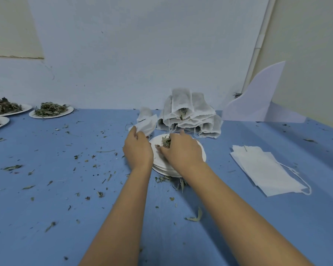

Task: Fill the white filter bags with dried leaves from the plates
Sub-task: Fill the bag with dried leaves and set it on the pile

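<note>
My left hand grips a white filter bag just left of a stack of white paper plates in the middle of the blue table. Over that stack my right hand pinches a clump of dried leaves. Behind the plates, a pile of filled filter bags leans against the wall. Flat empty filter bags with strings lie to the right. At far left, three plates hold dried leaves, the nearest to the middle being one plate.
Loose leaf bits are scattered over the blue table, with a small heap of spilled leaves at the front of the plate stack. A white foam sheet leans at the back right corner. The wall stands close behind.
</note>
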### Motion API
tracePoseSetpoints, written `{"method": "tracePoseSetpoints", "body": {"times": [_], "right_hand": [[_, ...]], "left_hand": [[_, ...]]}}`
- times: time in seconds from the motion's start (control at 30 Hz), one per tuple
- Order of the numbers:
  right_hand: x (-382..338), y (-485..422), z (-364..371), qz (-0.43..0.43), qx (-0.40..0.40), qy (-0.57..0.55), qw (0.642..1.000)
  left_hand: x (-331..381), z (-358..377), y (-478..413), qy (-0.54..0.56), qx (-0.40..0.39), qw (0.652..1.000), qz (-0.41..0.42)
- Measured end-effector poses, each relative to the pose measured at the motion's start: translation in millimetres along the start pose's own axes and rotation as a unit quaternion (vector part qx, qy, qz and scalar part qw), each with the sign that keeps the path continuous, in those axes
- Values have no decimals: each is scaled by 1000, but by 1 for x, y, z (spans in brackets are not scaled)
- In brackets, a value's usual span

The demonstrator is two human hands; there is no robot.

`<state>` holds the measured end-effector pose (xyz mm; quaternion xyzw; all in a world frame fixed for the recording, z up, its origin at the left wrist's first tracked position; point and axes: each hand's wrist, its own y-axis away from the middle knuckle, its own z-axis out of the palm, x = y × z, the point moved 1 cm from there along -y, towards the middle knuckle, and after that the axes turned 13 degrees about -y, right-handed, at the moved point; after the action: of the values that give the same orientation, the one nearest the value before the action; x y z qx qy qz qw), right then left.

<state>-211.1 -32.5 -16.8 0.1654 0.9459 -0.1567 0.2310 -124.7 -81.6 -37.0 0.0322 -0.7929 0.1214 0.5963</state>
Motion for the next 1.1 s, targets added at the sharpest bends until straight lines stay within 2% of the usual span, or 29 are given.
{"method": "tracePoseSetpoints", "body": {"times": [0.37, 0.53, 0.63, 0.73, 0.87, 1.0, 1.1], "right_hand": [[12, -1, 1, -36, 51, 44, 997], [19, -7, -1, -40, 86, -19, 995], [25, -5, -10, -55, 121, -138, 981], [29, -4, -21, -64, 178, -287, 939], [34, -7, -29, -3, 215, -440, 872], [38, -12, -29, 80, 171, -603, 775], [34, -11, -29, 67, 115, -686, 716]], "left_hand": [[0, 3, -2, -7, 1, 1000, 11], [0, 2, 0, -84, 17, 996, 34], [-1, 2, 1, -132, 18, 990, 52], [1, 2, 3, -173, 31, 982, 65], [3, 3, 7, -221, 46, 969, 102], [3, 3, 7, -257, 63, 956, 128], [4, 5, 9, -270, 67, 947, 158]]}}
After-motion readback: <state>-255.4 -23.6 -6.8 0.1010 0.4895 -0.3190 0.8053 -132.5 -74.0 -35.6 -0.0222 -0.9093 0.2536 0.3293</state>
